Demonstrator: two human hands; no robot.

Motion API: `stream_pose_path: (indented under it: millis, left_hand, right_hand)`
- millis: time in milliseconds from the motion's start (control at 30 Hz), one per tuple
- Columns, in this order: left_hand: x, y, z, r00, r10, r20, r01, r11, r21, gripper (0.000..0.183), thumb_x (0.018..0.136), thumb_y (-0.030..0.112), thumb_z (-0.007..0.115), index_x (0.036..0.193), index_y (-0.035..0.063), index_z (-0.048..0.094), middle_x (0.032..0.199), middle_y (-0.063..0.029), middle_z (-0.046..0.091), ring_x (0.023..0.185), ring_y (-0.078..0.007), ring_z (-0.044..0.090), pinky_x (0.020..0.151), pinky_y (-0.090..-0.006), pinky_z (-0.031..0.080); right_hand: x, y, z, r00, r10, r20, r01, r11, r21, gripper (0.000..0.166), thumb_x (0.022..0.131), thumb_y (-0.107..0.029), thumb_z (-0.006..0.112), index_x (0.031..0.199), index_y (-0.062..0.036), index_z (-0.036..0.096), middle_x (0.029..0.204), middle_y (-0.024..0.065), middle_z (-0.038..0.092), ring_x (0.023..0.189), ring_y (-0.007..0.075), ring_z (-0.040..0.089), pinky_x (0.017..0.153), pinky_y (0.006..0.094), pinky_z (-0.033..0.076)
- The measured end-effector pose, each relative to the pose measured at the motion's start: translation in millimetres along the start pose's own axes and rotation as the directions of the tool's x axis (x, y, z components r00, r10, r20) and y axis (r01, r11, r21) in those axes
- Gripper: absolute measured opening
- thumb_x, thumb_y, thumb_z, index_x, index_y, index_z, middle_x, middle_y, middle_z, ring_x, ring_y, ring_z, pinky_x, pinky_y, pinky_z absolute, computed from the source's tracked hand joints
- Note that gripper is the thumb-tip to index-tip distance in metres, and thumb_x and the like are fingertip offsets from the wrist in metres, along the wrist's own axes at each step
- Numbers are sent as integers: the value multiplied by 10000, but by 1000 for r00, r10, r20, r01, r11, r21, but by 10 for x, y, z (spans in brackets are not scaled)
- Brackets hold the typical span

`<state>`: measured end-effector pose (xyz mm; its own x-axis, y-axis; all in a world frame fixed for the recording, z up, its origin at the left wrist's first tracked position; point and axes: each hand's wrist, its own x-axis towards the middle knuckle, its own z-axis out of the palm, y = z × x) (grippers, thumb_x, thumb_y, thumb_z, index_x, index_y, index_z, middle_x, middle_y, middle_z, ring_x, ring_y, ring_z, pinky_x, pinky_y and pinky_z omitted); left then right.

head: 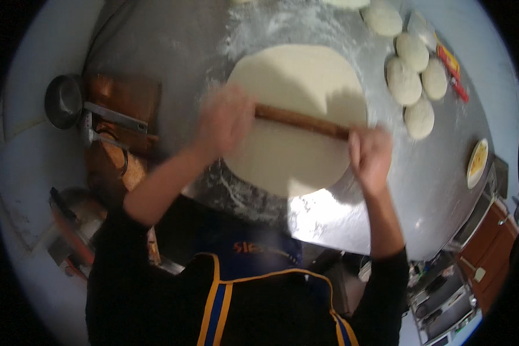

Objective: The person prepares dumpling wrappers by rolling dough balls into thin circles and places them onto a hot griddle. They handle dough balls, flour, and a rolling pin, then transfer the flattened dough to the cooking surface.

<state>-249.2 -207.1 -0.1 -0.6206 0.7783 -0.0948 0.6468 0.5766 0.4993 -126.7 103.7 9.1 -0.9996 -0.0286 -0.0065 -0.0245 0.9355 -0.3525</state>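
A large, round, flat sheet of dough (281,160) lies on the floured metal worktop (432,186). Across its middle runs a wooden rolling pin (300,121), tilted a little down to the right. My left hand (227,119), blurred, is closed around the pin's left end at the sheet's left edge. The pin's right end is in my right hand (372,151), at the sheet's right edge. Both hands hide the ends of the pin. Shadows of my arms and hands fall on the dough. White flour (285,26) is spread beyond the sheet and along its near side.
Several dough balls (404,86) sit at the right, near a red and yellow packet (450,62). A white oval plate with food (477,163) stands at the far right edge. On the left are a metal bowl (64,101) and a cleaver (116,116) by a brown board (125,95).
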Motion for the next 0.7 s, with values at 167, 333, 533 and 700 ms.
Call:
stream_pose_path:
  millis: [167, 333, 533, 700]
  left_hand:
    - [193, 43, 186, 982, -22, -185, 71, 962, 263, 598, 890, 290, 496, 1390, 9, 327, 1484, -191, 260, 1381, -364, 222, 1114, -546, 138]
    - [-963, 416, 368, 992, -90, 84, 85, 994, 65, 536, 919, 282, 459, 1371, 10, 368, 1454, -183, 325, 1370, -327, 261, 1103, -522, 188]
    - [-530, 390, 352, 994, -64, -88, 83, 970, 228, 551, 943, 291, 413, 1419, 34, 307, 1477, -178, 282, 1376, -343, 240, 1113, -515, 165]
    - [-1350, 551, 432, 995, -56, 82, 50, 996, 75, 590, 923, 266, 453, 1436, 35, 272, 1494, -175, 242, 1382, -344, 225, 1117, -513, 160]
  right_hand:
    - [-8, -378, 210, 978, 93, -185, -109, 991, -77, 605, 858, -314, 596, 1338, 0, 402, 1409, 216, 373, 1285, 366, 376, 1076, 457, 296]
    - [-1206, -790, 248, 957, 112, 267, -139, 987, 83, 586, 828, -208, 635, 1349, -50, 418, 1453, 163, 333, 1326, 317, 348, 1101, 445, 278]
    - [-1000, -873, 234, 988, 156, 7, -156, 987, -23, 568, 831, -238, 626, 1341, -80, 433, 1418, 143, 389, 1267, 293, 420, 1059, 447, 332]
    - [-1906, -1202, 534, 990, 100, 104, -101, 995, 2, 580, 768, -105, 645, 1318, -78, 462, 1194, 109, 529, 1025, 284, 533, 874, 400, 421]
